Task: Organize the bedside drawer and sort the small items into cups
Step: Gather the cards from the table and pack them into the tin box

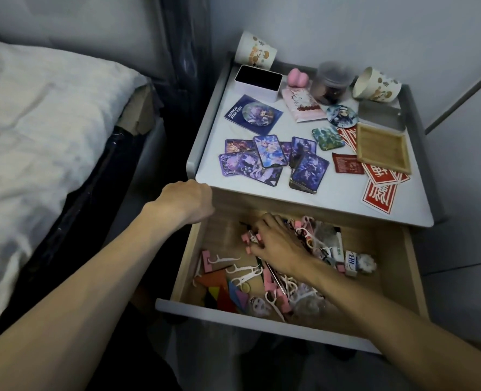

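Right hand [276, 245] pinches pink clips [245, 237] in the drawer [233, 309], centre frame. Left hand [188, 200]: grip cannot be told. Tangled floss picks [235, 270] may snag and lift along.

Left hand [188, 201] fingers hidden behind knuckles at desk [332, 198] near-left corner. Right hand [276, 246] fingertips buried in drawer [414, 263] clutter; grasp unclear. Drawer far part hidden under desk. Bed [36, 122] cut off left. Jar [331, 83] contents blurred.

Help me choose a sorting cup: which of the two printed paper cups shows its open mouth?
The printed paper cup at the back right, beside the clear plastic jar; its mouth faces left. The back-left paper cup shows only its outside.
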